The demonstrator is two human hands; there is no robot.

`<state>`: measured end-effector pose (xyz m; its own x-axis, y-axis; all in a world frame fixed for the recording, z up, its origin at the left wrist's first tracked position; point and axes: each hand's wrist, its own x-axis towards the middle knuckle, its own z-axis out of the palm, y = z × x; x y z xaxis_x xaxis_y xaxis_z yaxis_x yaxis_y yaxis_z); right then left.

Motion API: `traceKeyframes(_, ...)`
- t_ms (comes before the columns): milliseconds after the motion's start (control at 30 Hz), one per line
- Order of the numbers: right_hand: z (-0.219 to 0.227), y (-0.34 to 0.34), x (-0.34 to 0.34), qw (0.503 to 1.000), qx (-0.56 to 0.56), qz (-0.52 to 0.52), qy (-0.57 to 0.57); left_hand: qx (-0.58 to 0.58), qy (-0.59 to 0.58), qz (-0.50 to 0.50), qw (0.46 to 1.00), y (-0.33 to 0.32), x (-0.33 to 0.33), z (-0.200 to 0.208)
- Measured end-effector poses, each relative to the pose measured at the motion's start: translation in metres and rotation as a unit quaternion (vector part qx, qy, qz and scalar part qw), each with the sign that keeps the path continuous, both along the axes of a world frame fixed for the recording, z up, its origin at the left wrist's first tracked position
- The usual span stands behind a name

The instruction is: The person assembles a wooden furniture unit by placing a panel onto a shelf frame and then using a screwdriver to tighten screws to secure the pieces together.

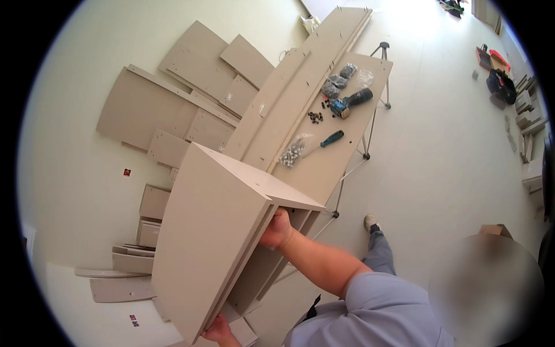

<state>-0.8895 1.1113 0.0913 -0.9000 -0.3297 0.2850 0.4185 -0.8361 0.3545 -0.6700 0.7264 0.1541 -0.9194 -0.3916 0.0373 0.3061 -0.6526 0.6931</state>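
Observation:
Both of my hands hold a boxy beige cabinet (211, 231), which is tilted in front of me. My right hand (277, 229) is closed over the edge of its open side, near the upper corner. At the lower corner my left hand (217, 329) grips the same edge, with its forearm cut off by the frame. The inside is shaded and only partly seen. Behind the cabinet a folding-leg worktable (312, 182) carries a blue and black power drill (350, 103), a teal-handled screwdriver (330, 139) and a clear bag of small fittings (292, 151).
Long panels (324, 52) with pegs standing up lie along the table. Loose dark fittings (315, 117) sit by the drill. Several flat boards (144, 110) lean on the left wall. Table legs (367, 144) spread onto the floor, near my foot (372, 222). A dark bag (500, 87) lies at the far right.

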Motion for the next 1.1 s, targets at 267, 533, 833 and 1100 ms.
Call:
traceKeyframes(267, 0.008, 0.026, 0.007, 0.994, 0.093, 0.030, -0.038, 0.012, -0.068, 0.103, 0.992, 0.027, 0.006, 0.015)
traceKeyframes(533, -0.094, 0.086, 0.084, 0.668, 0.704, 0.234, 0.059, 0.124, 0.073, 0.041, 0.989, 0.019, -0.002, -0.004)
traceKeyframes(833, -0.175, 0.270, 0.137, 0.454, 0.839, 0.275, -0.120, -0.331, -0.099, 0.289, 0.893, 0.114, -0.069, -0.010)
traceKeyframes(1100, -0.149, 0.300, 0.013, 0.477, 0.856, 0.196, 0.034, -0.136, -0.222, 0.369, 0.892, 0.158, -0.116, -0.003)
